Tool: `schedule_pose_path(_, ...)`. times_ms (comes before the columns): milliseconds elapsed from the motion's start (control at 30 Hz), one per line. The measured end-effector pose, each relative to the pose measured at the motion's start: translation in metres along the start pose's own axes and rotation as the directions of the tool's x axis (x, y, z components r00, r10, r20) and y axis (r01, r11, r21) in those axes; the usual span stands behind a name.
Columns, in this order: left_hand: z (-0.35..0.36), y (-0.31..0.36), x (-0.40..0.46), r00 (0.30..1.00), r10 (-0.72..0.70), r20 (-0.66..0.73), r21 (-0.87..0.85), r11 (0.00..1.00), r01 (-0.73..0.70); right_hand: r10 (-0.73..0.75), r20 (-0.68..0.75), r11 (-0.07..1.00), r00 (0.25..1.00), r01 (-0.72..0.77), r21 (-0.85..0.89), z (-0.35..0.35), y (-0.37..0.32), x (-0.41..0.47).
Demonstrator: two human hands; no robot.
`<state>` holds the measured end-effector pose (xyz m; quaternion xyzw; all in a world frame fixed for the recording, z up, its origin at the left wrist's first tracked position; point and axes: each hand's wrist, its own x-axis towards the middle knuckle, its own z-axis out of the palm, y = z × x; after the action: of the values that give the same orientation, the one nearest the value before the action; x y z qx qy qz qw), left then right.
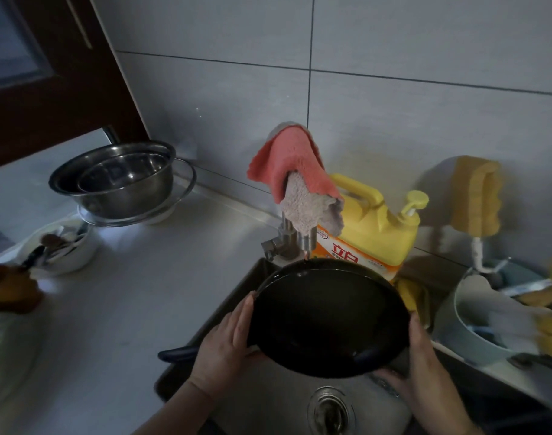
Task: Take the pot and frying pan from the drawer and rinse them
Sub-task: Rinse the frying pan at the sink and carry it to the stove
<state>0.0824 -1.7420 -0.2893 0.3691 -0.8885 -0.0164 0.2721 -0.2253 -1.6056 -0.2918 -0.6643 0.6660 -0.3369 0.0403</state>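
The black frying pan (pixel 325 318) is tilted over the sink (pixel 278 409), its far rim just under the tap (pixel 295 243). Its dark blue handle (pixel 177 353) sticks out to the left behind my left wrist. My left hand (pixel 227 337) presses straight fingers against the pan's left wall. My right hand (pixel 422 362) holds the right rim, thumb along the edge and fingers curled under the bottom. The steel pot (pixel 117 183) stands on the counter at the back left, a smaller steel bowl nested inside it.
A pink and grey cloth (pixel 296 180) hangs over the tap. A yellow detergent jug (pixel 372 233) stands behind the sink. A blue basin (pixel 475 321) with utensils sits to the right, and a white bowl (pixel 64 246) with utensils to the left. The drain (pixel 329 409) lies below the pan.
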Motion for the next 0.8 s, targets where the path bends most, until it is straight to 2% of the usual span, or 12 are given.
schedule_pose_path(100,-0.011,-0.012,-0.012,0.999,-0.037,-0.021,0.031,0.999,0.038,-0.037,-0.016,0.999,0.999,0.037,0.019,0.014,-0.008,0.009)
schedule_pose_path(333,-0.038,-0.034,-0.029,0.991,-0.116,-0.063,0.113,0.986,0.122,-0.098,0.038,0.993,0.994,0.101,-0.059,0.035,-0.041,0.030)
schedule_pose_path(500,-0.050,-0.037,-0.034,0.984,-0.175,-0.035,0.157,0.971,0.178,-0.173,0.024,0.984,0.985,0.174,-0.033,0.042,-0.044,0.039)
schedule_pose_path(633,-0.047,-0.036,-0.033,0.981,-0.193,-0.013,0.148,0.970,0.193,-0.162,0.027,0.986,0.986,0.163,-0.024,0.037,-0.042,0.035)
schedule_pose_path(800,-0.031,-0.015,-0.016,0.992,-0.123,0.009,0.069,0.990,0.122,-0.073,-0.007,0.997,0.997,0.073,-0.010,0.021,-0.016,0.016)
